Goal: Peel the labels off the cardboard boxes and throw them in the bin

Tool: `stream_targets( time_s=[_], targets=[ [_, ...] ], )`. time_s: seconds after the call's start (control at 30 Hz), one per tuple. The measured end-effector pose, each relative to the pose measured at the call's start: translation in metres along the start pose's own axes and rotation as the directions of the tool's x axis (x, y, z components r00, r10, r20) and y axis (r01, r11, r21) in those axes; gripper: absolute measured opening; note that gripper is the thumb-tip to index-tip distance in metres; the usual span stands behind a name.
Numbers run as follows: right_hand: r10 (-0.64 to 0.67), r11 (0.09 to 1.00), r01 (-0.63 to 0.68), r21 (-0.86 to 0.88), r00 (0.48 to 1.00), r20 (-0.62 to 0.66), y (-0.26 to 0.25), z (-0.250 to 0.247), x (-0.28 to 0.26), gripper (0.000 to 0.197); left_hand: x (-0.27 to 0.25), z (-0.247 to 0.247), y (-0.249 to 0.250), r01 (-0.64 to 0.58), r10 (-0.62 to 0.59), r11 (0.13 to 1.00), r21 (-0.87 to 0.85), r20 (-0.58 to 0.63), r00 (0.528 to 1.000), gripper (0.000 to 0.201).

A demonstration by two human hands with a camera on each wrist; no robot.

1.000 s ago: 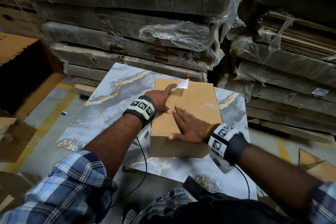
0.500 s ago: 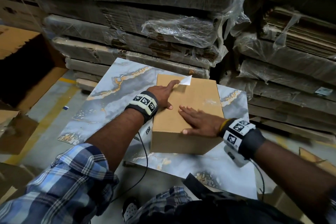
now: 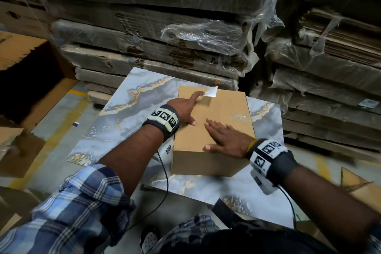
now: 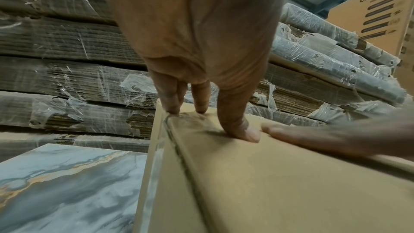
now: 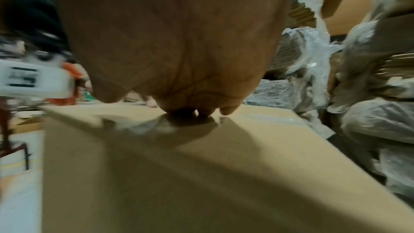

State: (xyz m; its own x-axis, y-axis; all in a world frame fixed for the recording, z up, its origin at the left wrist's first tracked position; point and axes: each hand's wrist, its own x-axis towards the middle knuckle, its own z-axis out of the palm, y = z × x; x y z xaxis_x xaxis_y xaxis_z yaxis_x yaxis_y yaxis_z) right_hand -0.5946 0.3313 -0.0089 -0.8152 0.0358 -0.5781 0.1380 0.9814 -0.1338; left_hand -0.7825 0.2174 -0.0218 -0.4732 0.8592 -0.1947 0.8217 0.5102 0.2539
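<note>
Cardboard box [image 3: 214, 130] sat on a marble-patterned slab [image 3: 127, 115] on the floor. White label [image 3: 211, 92] at the box's far left corner, one edge lifted. Left hand [image 3: 183, 109] reached to it, forefinger extended and touching the label's near edge; no grip visible. Right hand [image 3: 226, 140] lay flat on the box top, fingers [image 3: 214, 126] straight, holding nothing.

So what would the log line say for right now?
step: peeling label | left hand: fingertips at lifted white label | right hand: flat, pressing on cardboard box | bin: not seen
</note>
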Motion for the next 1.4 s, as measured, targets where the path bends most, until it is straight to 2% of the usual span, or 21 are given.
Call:
stream_targets(
  time_s=[0.07,0.13,0.3,0.33,0.4,0.47,0.5,0.57,0.6,0.67,0.7,0.73,0.8,0.87,0.9,0.93,1.0,1.07,1.13,1.23,1.4],
  targets=[
    [0.123,0.992,-0.122,0.023,0.991,-0.047,0.006,-0.012,0.017,0.088,0.001,0.001,0.001,-0.001,0.001,1.000,-0.003,0.006,1.000,0.104],
    [0.147,0.989,-0.145,0.038,0.987,-0.064,-0.005,-0.014,0.022,0.094,0.002,0.001,0.000,0.004,-0.004,1.000,-0.005,-0.001,1.000,0.105],
    [-0.133,0.990,0.133,-0.056,0.991,0.014,-0.018,0.003,0.003,0.095,0.002,0.004,-0.004,-0.008,0.008,1.000,-0.004,-0.024,1.000,0.103],
    [-0.088,0.994,0.087,-0.072,0.996,-0.004,-0.004,-0.002,0.007,0.094,0.002,0.005,-0.004,-0.003,0.003,1.000,-0.008,-0.028,1.000,0.104],
    [0.158,0.986,-0.162,-0.041,0.984,-0.079,0.029,-0.019,0.021,0.094,0.001,0.006,-0.005,0.003,-0.004,1.000,-0.019,-0.035,0.999,0.105],
    [0.416,0.909,-0.411,0.066,0.899,-0.135,0.053,-0.040,0.027,0.093,0.001,0.006,-0.005,0.014,-0.016,0.999,-0.042,-0.029,0.999,0.106],
    [0.460,0.887,-0.446,0.118,0.873,-0.163,0.055,-0.047,0.026,0.091,0.000,0.006,-0.006,0.020,-0.022,0.999,-0.050,-0.030,0.999,0.106],
    [0.371,0.928,-0.343,0.149,0.894,-0.252,0.041,-0.044,0.016,0.084,-0.001,0.005,-0.006,0.028,-0.031,0.997,-0.071,-0.039,0.999,0.106],
    [0.241,0.969,-0.215,0.120,0.933,-0.268,0.028,-0.038,0.006,0.081,-0.002,0.005,-0.007,0.030,-0.034,0.996,-0.089,-0.046,0.998,0.106],
    [-0.064,0.998,0.063,-0.011,0.988,-0.139,0.005,-0.018,-0.009,0.077,-0.005,0.006,-0.008,0.032,-0.040,0.992,-0.122,-0.066,0.997,0.105],
    [-0.136,0.987,0.133,-0.087,0.990,-0.034,0.002,-0.010,-0.012,0.079,-0.006,0.006,-0.008,0.036,-0.047,0.990,-0.134,-0.076,0.996,0.105],
    [-0.124,0.983,0.124,-0.135,0.992,0.012,0.008,-0.007,-0.008,0.082,-0.008,0.006,-0.007,0.041,-0.053,0.988,-0.149,-0.083,0.995,0.104],
    [0.110,0.988,-0.121,-0.100,0.989,-0.103,0.029,-0.019,0.007,0.088,-0.009,0.007,-0.006,0.056,-0.074,0.981,-0.188,-0.093,0.993,0.103],
    [0.411,0.911,-0.409,0.052,0.893,-0.183,0.050,-0.037,0.016,0.084,-0.011,0.007,-0.004,0.074,-0.096,0.971,-0.227,-0.090,0.991,0.101],
    [0.454,0.891,-0.443,0.101,0.871,-0.185,0.052,-0.041,0.017,0.081,-0.012,0.007,-0.002,0.077,-0.102,0.967,-0.242,-0.091,0.991,0.100],
    [0.420,0.907,-0.405,0.111,0.886,-0.195,0.049,-0.041,0.015,0.078,-0.013,0.007,0.001,0.080,-0.109,0.962,-0.260,-0.096,0.989,0.098],
    [0.206,0.979,-0.199,0.053,0.955,-0.216,0.034,-0.030,0.006,0.072,-0.017,0.007,0.007,0.089,-0.135,0.937,-0.338,-0.115,0.984,0.091],
    [0.083,0.994,-0.093,-0.062,0.985,-0.151,0.032,-0.015,0.000,0.070,-0.023,0.008,0.014,0.091,-0.188,0.882,-0.462,-0.170,0.967,0.079],
    [0.201,0.978,-0.207,-0.024,0.969,-0.144,0.050,-0.012,0.007,0.071,-0.029,0.011,0.019,0.081,-0.255,0.824,-0.560,-0.239,0.937,0.060],
    [0.419,0.905,-0.383,0.187,0.880,-0.225,0.062,-0.020,0.010,0.074,-0.035,0.017,0.029,0.102,-0.379,0.775,-0.624,-0.330,0.864,0.035],
    [0.302,0.941,-0.232,0.246,0.904,-0.303,0.043,-0.004,0.007,0.072,-0.038,0.033,0.052,0.148,-0.498,0.724,-0.674,-0.362,0.788,0.012]
  ],
)
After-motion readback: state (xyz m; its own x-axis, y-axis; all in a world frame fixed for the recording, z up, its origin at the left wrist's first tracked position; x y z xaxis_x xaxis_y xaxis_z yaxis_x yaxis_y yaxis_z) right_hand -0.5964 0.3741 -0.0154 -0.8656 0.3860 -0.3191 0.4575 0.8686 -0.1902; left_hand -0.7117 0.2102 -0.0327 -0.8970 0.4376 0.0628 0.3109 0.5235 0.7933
